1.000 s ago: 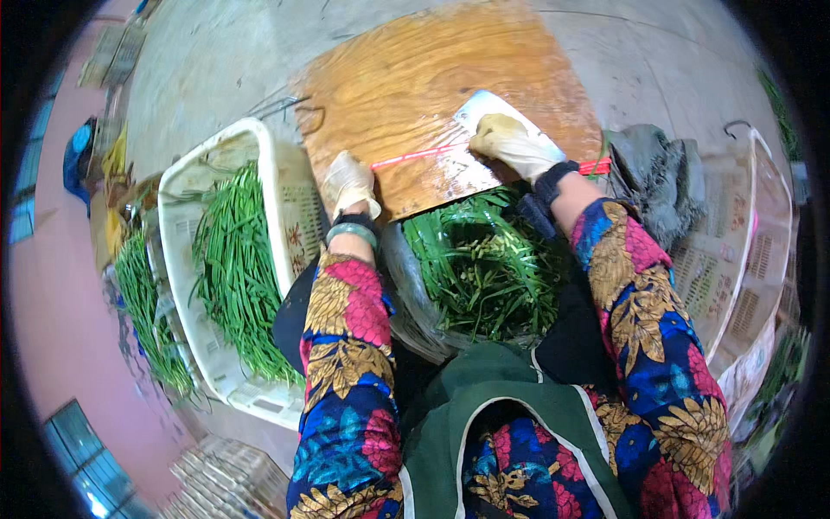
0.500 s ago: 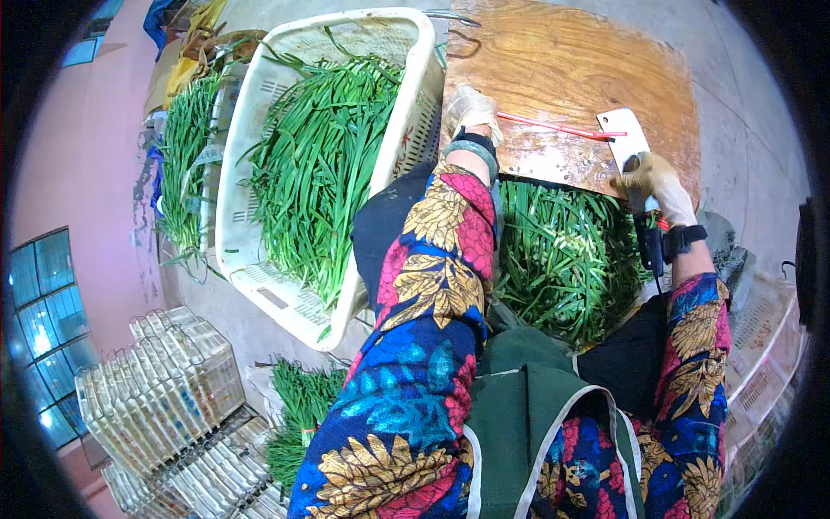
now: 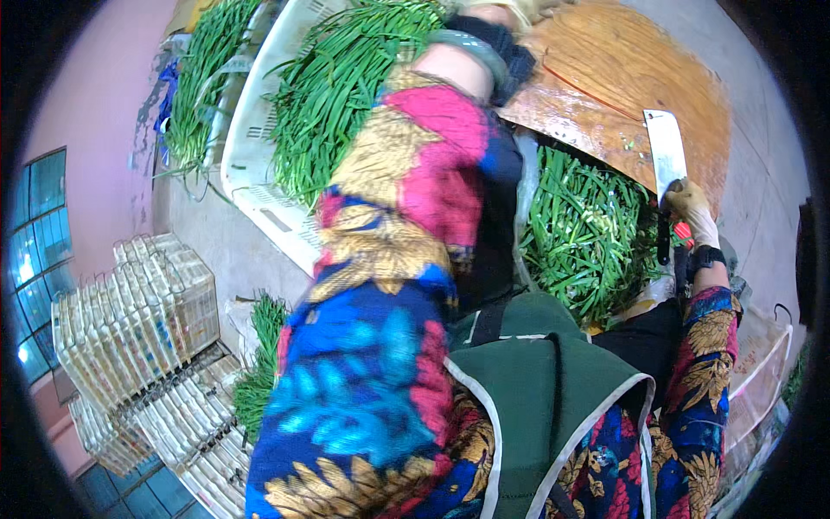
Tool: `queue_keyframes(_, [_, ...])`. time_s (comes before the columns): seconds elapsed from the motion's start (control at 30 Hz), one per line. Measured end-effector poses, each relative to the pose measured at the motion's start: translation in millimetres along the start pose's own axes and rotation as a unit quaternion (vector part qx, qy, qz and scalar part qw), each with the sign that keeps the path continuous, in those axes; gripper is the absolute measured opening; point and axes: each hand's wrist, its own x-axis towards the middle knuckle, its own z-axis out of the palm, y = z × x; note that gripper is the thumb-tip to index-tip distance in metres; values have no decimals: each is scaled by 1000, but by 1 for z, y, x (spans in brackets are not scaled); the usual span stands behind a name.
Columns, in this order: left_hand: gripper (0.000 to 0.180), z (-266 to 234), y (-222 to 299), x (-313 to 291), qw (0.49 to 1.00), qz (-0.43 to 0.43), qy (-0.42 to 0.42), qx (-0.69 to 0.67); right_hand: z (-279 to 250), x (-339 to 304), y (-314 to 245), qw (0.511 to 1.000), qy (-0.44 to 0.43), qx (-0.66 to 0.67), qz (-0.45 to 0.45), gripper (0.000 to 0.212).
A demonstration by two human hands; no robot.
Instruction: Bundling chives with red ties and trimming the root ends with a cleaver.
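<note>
My gloved right hand (image 3: 689,201) grips the handle of a cleaver (image 3: 666,143), whose pale blade rests over the right part of the wooden board (image 3: 635,52). My left hand (image 3: 521,10), also gloved, is at the top edge near the board's far left corner; it is cut off and blurred, so its fingers do not show. A thin red strip (image 3: 592,91) lies across the board. Below the board's near edge, cut green chives (image 3: 588,233) fill a lined container in front of me.
On the left stands a white plastic basket (image 3: 259,203) heaped with long chives (image 3: 346,95). More chives (image 3: 203,95) lie beyond it, by the pink wall (image 3: 112,147). Stacked white crates (image 3: 138,316) stand at the lower left, and a pale crate (image 3: 761,372) is at the right.
My left hand has moved up and away, to the top edge of the view. My right hand has shifted slightly with the cleaver, and the red strip now lies lower on the board.
</note>
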Motion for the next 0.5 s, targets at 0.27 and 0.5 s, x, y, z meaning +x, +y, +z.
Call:
queue_keyframes(0.27, [54,-141,-160,-236,929,-239,-74,272,-1,-2,27,990,-38,133,-36,18])
queue_keyframes(0.5, [126,-121,-298,-335,841,-459,-125,256,28,-7,-1,992,-69,98,-47,25])
